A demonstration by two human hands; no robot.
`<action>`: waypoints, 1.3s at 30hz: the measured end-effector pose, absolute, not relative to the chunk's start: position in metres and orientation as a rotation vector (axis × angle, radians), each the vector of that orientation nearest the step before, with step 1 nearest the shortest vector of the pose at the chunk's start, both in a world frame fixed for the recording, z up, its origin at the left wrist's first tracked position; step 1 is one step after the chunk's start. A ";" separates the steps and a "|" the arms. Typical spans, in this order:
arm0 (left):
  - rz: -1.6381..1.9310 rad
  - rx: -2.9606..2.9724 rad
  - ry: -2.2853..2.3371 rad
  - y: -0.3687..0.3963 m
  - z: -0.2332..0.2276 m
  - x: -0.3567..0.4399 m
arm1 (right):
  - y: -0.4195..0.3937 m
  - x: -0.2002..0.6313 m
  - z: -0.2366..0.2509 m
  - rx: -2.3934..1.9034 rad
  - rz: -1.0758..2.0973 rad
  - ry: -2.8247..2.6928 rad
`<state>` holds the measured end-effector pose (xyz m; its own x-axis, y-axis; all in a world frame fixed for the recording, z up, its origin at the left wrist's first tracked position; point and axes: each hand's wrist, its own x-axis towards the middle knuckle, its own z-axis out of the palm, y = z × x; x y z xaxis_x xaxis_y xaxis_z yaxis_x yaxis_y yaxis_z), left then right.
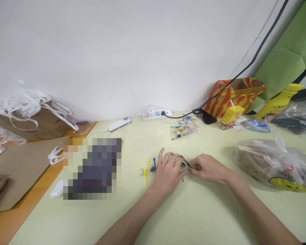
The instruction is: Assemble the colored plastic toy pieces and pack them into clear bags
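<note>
On the bare middle of the pale green tabletop [206, 211], a short row of small plastic pieces lies under and beside the person's two hands, and the handling looks partway through. At the row's left end, a thin yellow plastic stick [147, 172] lies with a clear, rounded cup [141, 172] just beside it, both out of the fingers' hold. Next to it is a blue plastic stick with an arrow-shaped tip [154, 161], its lower part too crowded to read. The left hand [168, 170] is palm down with its fingers spread and bent over a bright green plastic piece [170, 158]; whether they press or grip anything beneath, I cannot tell. The right hand [205, 167] has its fingers curled in, thumb and forefinger pinching the lower end of a thin black plastic stick [185, 160], which slants between the hands. That black stick seems to be the piece being worked on, and whether it is joined to anything cannot be made out. Farther back, a clear plastic packet of multicoloured pieces [183, 129] lies untouched, so by my judgement only a few are out and most remain there.
</note>
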<state>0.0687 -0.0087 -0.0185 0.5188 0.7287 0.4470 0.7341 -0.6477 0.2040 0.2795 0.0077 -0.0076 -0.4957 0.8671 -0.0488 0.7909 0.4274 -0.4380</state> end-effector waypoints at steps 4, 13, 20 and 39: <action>-0.872 -2.675 -1.324 -0.008 -0.007 0.062 | 0.010 0.282 -0.001 -1.467 0.657 -2.463; -1.066 -2.554 -1.449 0.027 0.013 -0.019 | 0.016 0.283 -0.008 -1.476 0.381 -2.386; -0.974 -2.717 -1.453 0.013 0.004 -0.068 | 0.015 0.275 -0.015 -1.343 0.255 -2.271; -0.774 -3.014 -1.612 0.000 0.011 -0.085 | -0.027 0.158 -0.001 -1.013 -0.093 -2.367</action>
<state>-0.0849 0.0005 0.0109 0.4964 0.8438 0.2039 0.6869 -0.5255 0.5020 0.1585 -0.0269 -0.0012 -0.5594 0.6473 0.5178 0.6858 0.7123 -0.1494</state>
